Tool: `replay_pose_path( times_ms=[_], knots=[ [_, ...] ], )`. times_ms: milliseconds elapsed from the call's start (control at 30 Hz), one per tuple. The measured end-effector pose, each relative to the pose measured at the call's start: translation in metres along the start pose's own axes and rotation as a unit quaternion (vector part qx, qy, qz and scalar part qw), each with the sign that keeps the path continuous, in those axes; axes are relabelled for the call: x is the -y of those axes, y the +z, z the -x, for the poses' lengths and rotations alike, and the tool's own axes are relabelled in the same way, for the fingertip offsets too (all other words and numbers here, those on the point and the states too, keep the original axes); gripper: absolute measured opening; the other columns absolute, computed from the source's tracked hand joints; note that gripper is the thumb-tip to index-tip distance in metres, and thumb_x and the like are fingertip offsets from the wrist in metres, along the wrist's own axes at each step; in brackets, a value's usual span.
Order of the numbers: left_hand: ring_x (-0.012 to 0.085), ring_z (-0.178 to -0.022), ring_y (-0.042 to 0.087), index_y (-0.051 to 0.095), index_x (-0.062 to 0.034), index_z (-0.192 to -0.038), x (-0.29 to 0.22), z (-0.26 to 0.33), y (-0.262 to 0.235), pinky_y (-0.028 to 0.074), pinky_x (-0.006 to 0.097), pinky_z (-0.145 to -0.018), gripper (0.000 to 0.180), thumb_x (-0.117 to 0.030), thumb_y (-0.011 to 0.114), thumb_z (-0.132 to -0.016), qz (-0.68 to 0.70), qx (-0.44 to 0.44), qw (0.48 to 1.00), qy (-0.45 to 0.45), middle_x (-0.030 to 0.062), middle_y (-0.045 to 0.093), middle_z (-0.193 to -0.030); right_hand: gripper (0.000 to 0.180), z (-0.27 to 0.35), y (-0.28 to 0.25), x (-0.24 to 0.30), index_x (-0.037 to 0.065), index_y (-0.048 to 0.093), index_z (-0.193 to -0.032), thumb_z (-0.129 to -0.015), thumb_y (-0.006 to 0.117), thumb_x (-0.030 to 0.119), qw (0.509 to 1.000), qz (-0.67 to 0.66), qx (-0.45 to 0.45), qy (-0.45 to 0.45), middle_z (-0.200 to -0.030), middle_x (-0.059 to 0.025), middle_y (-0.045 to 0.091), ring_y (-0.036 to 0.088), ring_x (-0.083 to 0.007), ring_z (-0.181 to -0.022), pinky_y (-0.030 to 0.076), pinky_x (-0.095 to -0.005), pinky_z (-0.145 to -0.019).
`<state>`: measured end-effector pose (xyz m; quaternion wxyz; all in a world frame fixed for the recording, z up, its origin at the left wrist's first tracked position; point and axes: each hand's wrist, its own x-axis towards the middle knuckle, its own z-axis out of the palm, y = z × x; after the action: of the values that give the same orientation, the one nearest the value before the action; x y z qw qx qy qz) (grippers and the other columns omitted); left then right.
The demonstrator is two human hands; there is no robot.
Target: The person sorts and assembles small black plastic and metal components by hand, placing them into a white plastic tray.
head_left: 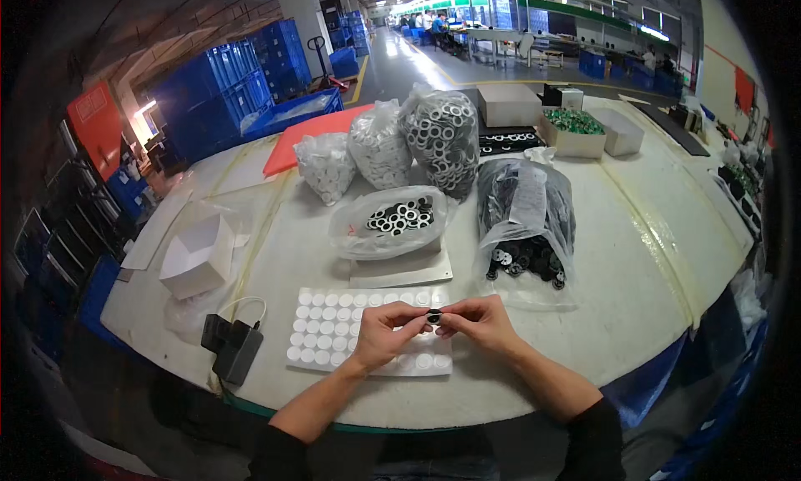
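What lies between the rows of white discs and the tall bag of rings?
In the head view, an open bag of black-and-white rings, with a pale plate in front.

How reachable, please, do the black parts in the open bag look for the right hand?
Probably yes: the bag lies open, the black parts unblocked at its mouth, though the right hand pinches a small black piece.

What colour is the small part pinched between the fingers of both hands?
The small part looks mostly black, best seen in the head view.
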<state>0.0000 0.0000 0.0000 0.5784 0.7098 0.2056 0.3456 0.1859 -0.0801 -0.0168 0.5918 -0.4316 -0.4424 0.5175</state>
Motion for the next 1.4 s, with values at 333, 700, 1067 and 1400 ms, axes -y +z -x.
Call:
replay_pose_path(
  times_ms=[333,700,1067,1400],
  knots=[
    [0.0087,-0.075,0.059,0.061,0.0039,-0.090,-0.003,0.002,0.012,0.049,0.022,-0.069,0.012,-0.004,0.065,-0.082,0.096,-0.008,0.991,-0.097,0.0049,0.064,-0.082,0.013,0.006,0.016,-0.003,-0.008,0.061,-0.082,-0.083,0.062,0.005,0.996,0.066,-0.059,-0.015,-0.073,-0.0099,0.065,0.063,-0.0126,-0.060,0.052,-0.0251,-0.056],
    [0.0083,-0.069,0.058,0.065,0.0022,-0.086,-0.001,0.002,0.008,0.048,0.023,-0.062,0.014,-0.008,0.067,-0.077,-0.071,0.014,0.996,-0.044,0.0050,0.065,-0.076,0.010,0.003,0.005,0.009,-0.002,0.062,-0.075,-0.078,0.067,0.007,0.947,0.281,-0.017,-0.156,-0.066,-0.0077,0.065,0.062,-0.0103,-0.059,0.051,-0.0244,-0.054],
    [0.0114,-0.081,0.062,0.059,0.0027,-0.105,0.006,-0.004,0.010,0.050,0.023,-0.069,0.020,-0.009,0.057,-0.089,0.088,0.015,0.990,-0.111,0.0065,0.064,-0.091,0.014,-0.003,0.004,-0.016,-0.004,0.063,-0.075,-0.081,0.067,0.008,0.961,0.228,-0.070,-0.141,-0.062,-0.0037,0.063,0.057,-0.0061,-0.056,0.046,-0.0212,-0.049],
    [0.0118,-0.084,0.061,0.061,0.0017,-0.103,0.007,-0.003,0.006,0.049,0.024,-0.074,0.017,-0.008,0.056,-0.090,-0.015,0.090,0.996,-0.024,0.0059,0.064,-0.095,0.021,0.000,0.008,-0.010,-0.002,0.059,-0.071,-0.086,0.061,0.012,0.944,0.282,-0.027,-0.171,-0.057,-0.0009,0.057,0.052,-0.0039,-0.052,0.041,-0.0209,-0.046]
  ],
)
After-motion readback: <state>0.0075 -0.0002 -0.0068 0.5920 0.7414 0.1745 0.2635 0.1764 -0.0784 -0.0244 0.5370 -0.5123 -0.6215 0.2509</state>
